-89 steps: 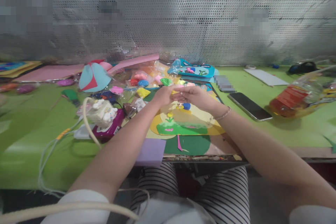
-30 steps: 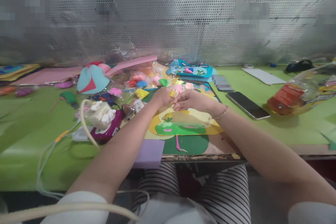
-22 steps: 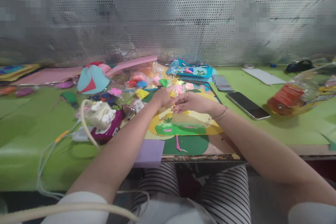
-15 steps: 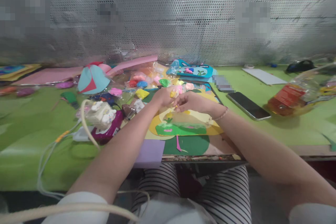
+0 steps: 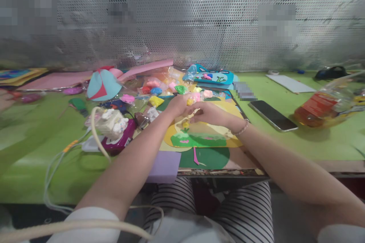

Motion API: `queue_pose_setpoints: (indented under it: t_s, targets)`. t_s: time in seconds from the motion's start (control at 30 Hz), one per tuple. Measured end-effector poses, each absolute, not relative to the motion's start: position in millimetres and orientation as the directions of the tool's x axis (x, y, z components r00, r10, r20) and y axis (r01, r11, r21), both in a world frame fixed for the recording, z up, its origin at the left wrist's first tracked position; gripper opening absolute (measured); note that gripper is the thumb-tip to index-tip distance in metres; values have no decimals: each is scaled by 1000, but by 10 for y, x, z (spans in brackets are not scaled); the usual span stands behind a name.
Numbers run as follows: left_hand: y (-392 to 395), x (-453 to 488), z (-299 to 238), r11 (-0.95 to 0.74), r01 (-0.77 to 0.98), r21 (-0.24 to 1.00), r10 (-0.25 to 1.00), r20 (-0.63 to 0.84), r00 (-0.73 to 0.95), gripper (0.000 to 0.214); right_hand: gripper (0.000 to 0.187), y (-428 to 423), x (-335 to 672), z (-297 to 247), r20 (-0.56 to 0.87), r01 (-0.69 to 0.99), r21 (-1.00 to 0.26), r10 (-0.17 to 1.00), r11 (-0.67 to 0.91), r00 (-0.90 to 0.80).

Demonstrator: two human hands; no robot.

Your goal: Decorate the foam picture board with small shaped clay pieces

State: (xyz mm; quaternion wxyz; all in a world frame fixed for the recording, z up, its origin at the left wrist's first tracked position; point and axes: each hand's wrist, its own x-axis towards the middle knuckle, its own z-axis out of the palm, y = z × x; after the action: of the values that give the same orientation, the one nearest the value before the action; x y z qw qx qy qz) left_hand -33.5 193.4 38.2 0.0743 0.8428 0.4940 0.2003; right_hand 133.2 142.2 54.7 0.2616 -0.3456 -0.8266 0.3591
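Both hands meet above a yellow paper picture (image 5: 216,122) with a green strip and pink spots along its bottom. My left hand (image 5: 180,105) is closed around a small lump of yellow modelling clay (image 5: 189,101), which shows at its fingertips. My right hand (image 5: 212,114) is beside it, fingers bent and pressed together. Whatever lies in those right fingertips is too small to make out. Below them on the picture sits a yellow blob (image 5: 185,124) over a little green leaf shape (image 5: 184,130). Bagged clay in green (image 5: 180,89) and yellow (image 5: 156,101) lies just beyond my left hand.
A phone (image 5: 273,115) and a bottle with a red label (image 5: 316,108) stand to the right. On the left are a power strip with a white plug (image 5: 112,123), cables and a blue-and-red paper piece (image 5: 103,85). Another person's hand (image 5: 5,99) shows at the left edge.
My right fingertips have shifted slightly up towards my left hand, uncovering more of the yellow blob on the picture. Another person's hand has come in at the left edge.
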Motion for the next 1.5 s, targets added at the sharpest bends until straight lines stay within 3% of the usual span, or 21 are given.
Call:
queue_pose_setpoints:
  t_s: [0.17,0.27,0.47,1.5]
  targets:
    - [1922,-328,387,-500,815,294,859,286,424,49,21,1414,1300,510,254,430,-640,704,637,-663]
    - [1917,-321,385,-494,819,292,863,283,419,46,21,1418,1303,492,306,469,-494,651,732,-695]
    - [1936,-314,368,-504,824,258,853,301,427,46,21,1411,1308,455,395,363,-340,482,868,-782]
    - [1917,-303,390,-478,828,292,871,278,404,52,25,1348,1254,411,390,384,-349,505,855,-770]
